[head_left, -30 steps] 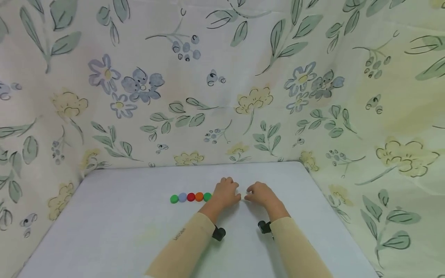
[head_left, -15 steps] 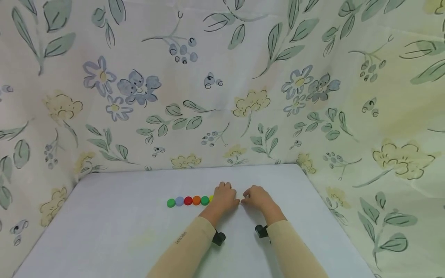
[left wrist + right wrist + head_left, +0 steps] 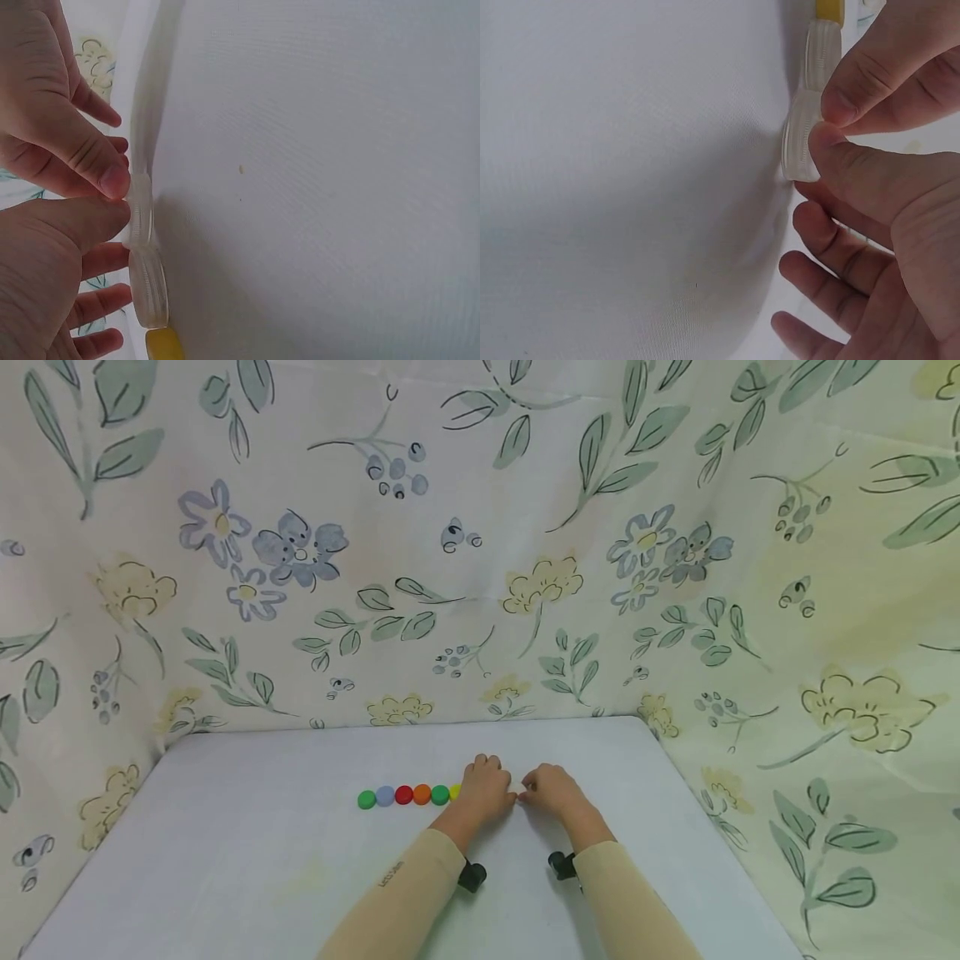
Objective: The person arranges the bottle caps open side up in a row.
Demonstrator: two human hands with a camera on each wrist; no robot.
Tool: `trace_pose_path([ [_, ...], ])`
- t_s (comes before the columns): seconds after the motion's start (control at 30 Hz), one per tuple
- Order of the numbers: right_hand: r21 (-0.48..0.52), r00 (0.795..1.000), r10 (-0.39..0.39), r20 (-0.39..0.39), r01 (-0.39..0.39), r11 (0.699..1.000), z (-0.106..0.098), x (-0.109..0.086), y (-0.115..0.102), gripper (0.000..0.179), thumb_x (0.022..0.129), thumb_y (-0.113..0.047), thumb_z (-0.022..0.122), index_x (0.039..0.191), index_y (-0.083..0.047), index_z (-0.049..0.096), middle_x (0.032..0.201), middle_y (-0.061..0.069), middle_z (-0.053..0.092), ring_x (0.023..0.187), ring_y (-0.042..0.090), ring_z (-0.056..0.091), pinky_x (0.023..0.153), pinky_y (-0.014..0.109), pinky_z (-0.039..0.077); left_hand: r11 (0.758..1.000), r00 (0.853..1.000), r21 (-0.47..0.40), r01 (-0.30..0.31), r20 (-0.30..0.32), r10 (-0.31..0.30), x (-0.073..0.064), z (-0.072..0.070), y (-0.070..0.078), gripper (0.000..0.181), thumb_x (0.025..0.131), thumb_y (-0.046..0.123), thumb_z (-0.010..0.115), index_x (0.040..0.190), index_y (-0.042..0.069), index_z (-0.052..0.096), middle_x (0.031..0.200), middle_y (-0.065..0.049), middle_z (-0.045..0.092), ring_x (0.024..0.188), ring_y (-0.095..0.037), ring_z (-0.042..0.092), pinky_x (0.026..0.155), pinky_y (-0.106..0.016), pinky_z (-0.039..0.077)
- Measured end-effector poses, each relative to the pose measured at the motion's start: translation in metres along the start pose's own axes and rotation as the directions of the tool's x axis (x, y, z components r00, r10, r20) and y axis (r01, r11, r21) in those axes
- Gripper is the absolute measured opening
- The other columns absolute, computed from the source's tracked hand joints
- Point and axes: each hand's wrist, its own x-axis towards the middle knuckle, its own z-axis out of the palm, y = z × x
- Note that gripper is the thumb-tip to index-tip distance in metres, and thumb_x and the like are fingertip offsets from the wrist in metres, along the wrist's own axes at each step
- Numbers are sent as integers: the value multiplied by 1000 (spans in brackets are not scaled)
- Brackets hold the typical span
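Observation:
A row of round plastic bottle caps with ridged sides lies on the white table. My left hand (image 3: 483, 789) covers the row's right end in the head view. Beside it, my right hand (image 3: 557, 791) meets it thumb to thumb. Both hands pinch the translucent end cap (image 3: 801, 146), thumbs on its near side and fingers partly hidden behind. A second translucent cap (image 3: 150, 289) adjoins it, followed by the yellow cap (image 3: 165, 345). Farther left come a green cap (image 3: 440, 795), an orange cap (image 3: 422, 794) and a red cap (image 3: 404, 795).
A pale purple cap (image 3: 385, 796) and another green cap (image 3: 367, 799) form the row's left end. The white table (image 3: 225, 860) reaches back to a hanging cloth (image 3: 465, 610) printed with flowers and leaves. Dark wrist cameras sit at both cuffs.
My right hand has moved slightly left, closing the small gap to my left hand until the thumbs meet. The head view has shifted a little; the visible caps keep their order.

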Motion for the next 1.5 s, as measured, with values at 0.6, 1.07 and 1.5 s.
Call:
trace_pose_path([
  [0.6,8,999,-31,-39,31,999,4,0,3,19,91,-14,78,107,-4,75,91,4,66,85,20,57,83,41,53,1000,1000,19,18,-19,-17,-4,-3,3,40,95,44,72,113,8,75,117,-8,57,115,-28,46,105,-44,41],
  [1.07,44,999,-36,-37,38,998,4,-6,7,19,91,-14,79,108,-9,73,91,3,62,84,19,56,79,40,51,1000,998,18,-19,-52,19,-6,-5,1,31,94,41,75,107,13,78,127,-5,59,126,-28,45,109,-46,40],
  [1.5,44,1000,13,-24,-12,999,-7,-15,10,35,100,-39,67,104,-6,77,93,2,70,83,18,59,80,42,54,996,993,-39,-75,-94,71,-6,-3,1,29,93,35,77,114,16,79,126,-2,60,122,-25,47,106,-41,43],
])
